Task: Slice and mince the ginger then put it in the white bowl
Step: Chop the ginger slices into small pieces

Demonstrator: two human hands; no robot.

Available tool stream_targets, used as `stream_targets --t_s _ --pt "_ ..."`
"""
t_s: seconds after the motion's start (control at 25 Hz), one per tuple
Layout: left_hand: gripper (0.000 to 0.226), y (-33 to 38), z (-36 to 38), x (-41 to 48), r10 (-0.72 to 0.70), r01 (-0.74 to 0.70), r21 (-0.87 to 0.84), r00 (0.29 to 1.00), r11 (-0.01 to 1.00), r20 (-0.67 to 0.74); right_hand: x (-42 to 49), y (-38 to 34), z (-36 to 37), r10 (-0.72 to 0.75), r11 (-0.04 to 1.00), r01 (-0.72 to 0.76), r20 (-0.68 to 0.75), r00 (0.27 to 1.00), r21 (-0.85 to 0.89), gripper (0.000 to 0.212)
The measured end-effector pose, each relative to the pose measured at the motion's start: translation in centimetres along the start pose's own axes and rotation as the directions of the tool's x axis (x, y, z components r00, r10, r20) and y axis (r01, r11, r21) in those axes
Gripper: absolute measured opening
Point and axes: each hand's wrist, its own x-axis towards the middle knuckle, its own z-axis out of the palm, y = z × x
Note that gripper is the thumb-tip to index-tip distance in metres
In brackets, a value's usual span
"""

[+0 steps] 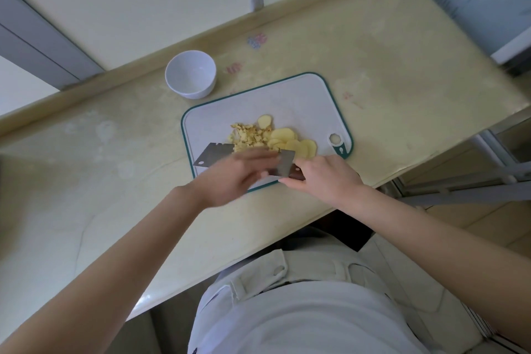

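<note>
A white cutting board (301,100) with a teal rim lies on the counter. On it sit a heap of minced ginger (248,136) and, to its right, several flat ginger slices (287,138). A cleaver (214,154) rests flat-sided near the board's front edge, its wooden handle in my right hand (324,178). My left hand (238,178) is blurred and lies across the blade's middle, fingers spread; whether it touches the steel I cannot tell. The white bowl (190,74) stands beyond the board's far left corner, with nothing inside.
The pale yellow counter (100,181) runs along a window sill (143,60) at the back. Its front edge is close to my body. Faint coloured stickers (257,40) mark the surface behind the board.
</note>
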Motion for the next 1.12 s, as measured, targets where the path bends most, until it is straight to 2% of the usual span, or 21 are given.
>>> stream_targets --t_s 0.08,0.16,0.44,0.6,0.72,0.76,0.84,0.92,1.0,1.12 --pt "0.061 0.3 0.9 -0.8 0.039 -0.048 0.043 0.981 0.998 0.189 0.0 0.0 0.0 -0.023 0.999 0.023 -0.004 1.000 -0.030 0.056" --pt "0.068 0.0 1.6 -1.1 0.042 -0.068 0.099 0.967 0.993 0.250 0.0 0.1 0.2 -0.044 0.998 0.044 0.000 0.999 -0.050 0.054" --pt "0.078 -2.0 1.7 -0.1 -0.037 0.012 0.086 0.955 0.996 0.296 0.1 -0.1 0.0 -0.040 0.997 0.039 -0.016 0.999 -0.065 0.050" --pt "0.073 -3.3 1.3 0.9 -0.155 0.144 0.060 0.942 0.988 0.298 0.5 -0.1 0.5 -0.083 0.993 0.063 -0.209 0.974 -0.099 0.051" --pt "0.062 -3.7 0.8 1.3 -0.247 0.240 0.057 0.934 0.969 0.258 0.7 0.0 1.2 -0.077 0.994 0.056 -0.238 0.968 -0.096 0.053" --pt "0.062 -3.6 0.7 1.3 -0.225 0.217 0.061 0.950 0.974 0.216 0.7 -0.1 1.3 -0.088 0.993 0.067 -0.248 0.965 -0.095 0.053" --pt "0.068 -2.9 1.0 1.1 -0.073 0.067 0.042 0.984 0.997 0.160 0.8 -0.2 1.3 -0.097 0.992 0.074 -0.247 0.964 -0.103 0.053" --pt "0.074 -2.2 1.9 0.5 0.051 -0.053 0.007 0.982 0.999 0.182 0.9 -0.2 1.1 -0.101 0.992 0.078 -0.240 0.966 -0.102 0.052" --pt "0.075 -2.1 2.5 -0.1 0.052 -0.050 -0.016 0.977 0.999 0.208 0.9 0.1 1.0 -0.113 0.991 0.093 -0.231 0.966 -0.094 0.053" --pt "0.079 -3.4 2.4 -0.6 -0.019 0.029 -0.042 0.976 0.999 0.215 0.5 0.7 1.1 -0.107 0.991 0.089 -0.209 0.972 -0.096 0.053"
